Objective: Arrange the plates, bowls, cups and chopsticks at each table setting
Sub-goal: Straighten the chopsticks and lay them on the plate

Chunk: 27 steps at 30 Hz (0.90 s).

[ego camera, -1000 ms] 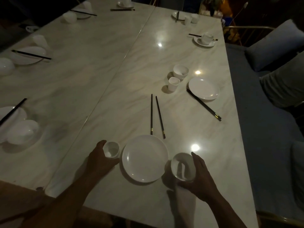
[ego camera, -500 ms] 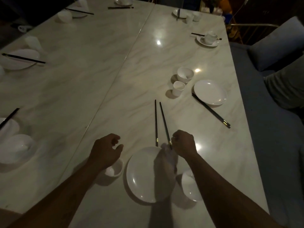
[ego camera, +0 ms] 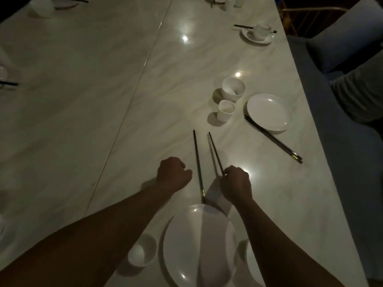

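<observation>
A long pale marble-patterned table (ego camera: 124, 100) fills the dimly lit frame, with a grey-blue upholstered bench (ego camera: 335, 166) along the right edge. At bottom centre stands a round white plate (ego camera: 199, 249). A small white cup (ego camera: 143, 250) sits just left of it. A white bowl (ego camera: 251, 266), partly hidden by the right forearm, sits just right of it. Above the plate, at frame centre, the left hand (ego camera: 173, 175) has its fingers curled into a fist with nothing visible in them. Just right of this hand a dark chopstick (ego camera: 198, 166) lies flat on the table, its near end touching the plate rim. The right hand (ego camera: 236, 184) pinches the lower part of a second dark chopstick (ego camera: 215, 153), whose tip points up-frame, apart from the first. Farther, at centre right, a second setting comprises a white cylindrical cup (ego camera: 226, 110), a deep white bowl (ego camera: 233, 89) just behind it, a flat white plate (ego camera: 269, 111) to their right, and a dark chopstick pair (ego camera: 273, 139) lying together diagonally at that plate's lower-left rim. At upper right, a white teacup (ego camera: 261, 30) rests on a white saucer (ego camera: 248, 37).
</observation>
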Tool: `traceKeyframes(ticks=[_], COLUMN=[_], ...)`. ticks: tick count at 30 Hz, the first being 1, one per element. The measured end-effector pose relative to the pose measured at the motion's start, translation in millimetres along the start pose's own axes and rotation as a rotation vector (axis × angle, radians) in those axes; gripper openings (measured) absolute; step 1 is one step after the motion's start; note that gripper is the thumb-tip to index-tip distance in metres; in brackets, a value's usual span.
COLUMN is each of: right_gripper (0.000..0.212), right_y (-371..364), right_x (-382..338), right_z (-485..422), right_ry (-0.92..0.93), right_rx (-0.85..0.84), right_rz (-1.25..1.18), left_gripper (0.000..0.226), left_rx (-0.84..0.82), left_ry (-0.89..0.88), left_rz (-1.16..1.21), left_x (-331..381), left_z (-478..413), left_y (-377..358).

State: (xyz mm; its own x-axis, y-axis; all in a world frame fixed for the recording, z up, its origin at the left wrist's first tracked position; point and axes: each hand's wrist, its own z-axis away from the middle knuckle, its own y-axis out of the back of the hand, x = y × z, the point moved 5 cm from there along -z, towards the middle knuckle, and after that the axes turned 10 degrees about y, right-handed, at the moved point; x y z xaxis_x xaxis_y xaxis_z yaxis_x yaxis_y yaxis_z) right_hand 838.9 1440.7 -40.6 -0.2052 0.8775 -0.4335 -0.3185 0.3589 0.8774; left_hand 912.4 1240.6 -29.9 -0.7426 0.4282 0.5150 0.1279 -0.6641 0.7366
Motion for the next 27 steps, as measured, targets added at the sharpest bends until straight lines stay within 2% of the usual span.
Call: traceKeyframes(ticks=[6,11,14,17,20,22,27], right_gripper=[0.021,0.021,0.020,0.019,0.020,0.020,0.015], right_y=[45,67,72,74,65,53,22], right_x=[27,41,40,36,29,23,15], right_z=[40,79,90,99,110,122,156], right_ry=[0.006,0.019,0.038,0.031,-0.073,-0.116,-0.179], right_rx=[0.098,0.151,0.163,0.170,0.117,0.074,-0.015], right_rz=[-0.049,-0.096,-0.105,-0.166,-0.383,-0.476,-0.552], left_gripper=[0.041,0.013,0.011,0.018,0.029,0.029,0.017], left_rx=[-0.085,-0.141,-0.178,-0.134,-0.140,-0.154,-0.186], left_ry=[0.095,0.209,0.268,0.242,0.230,0.191,0.041], left_rz=[-0.074,-0.068,0.075,0.126,0.248,0.284,0.073], left_x=[37,50,52,55,55,49,13], left_z=[-19,-22,-20,-20,-16,-3,76], left_y=[-35,-33,-31,-20,-3,7,6])
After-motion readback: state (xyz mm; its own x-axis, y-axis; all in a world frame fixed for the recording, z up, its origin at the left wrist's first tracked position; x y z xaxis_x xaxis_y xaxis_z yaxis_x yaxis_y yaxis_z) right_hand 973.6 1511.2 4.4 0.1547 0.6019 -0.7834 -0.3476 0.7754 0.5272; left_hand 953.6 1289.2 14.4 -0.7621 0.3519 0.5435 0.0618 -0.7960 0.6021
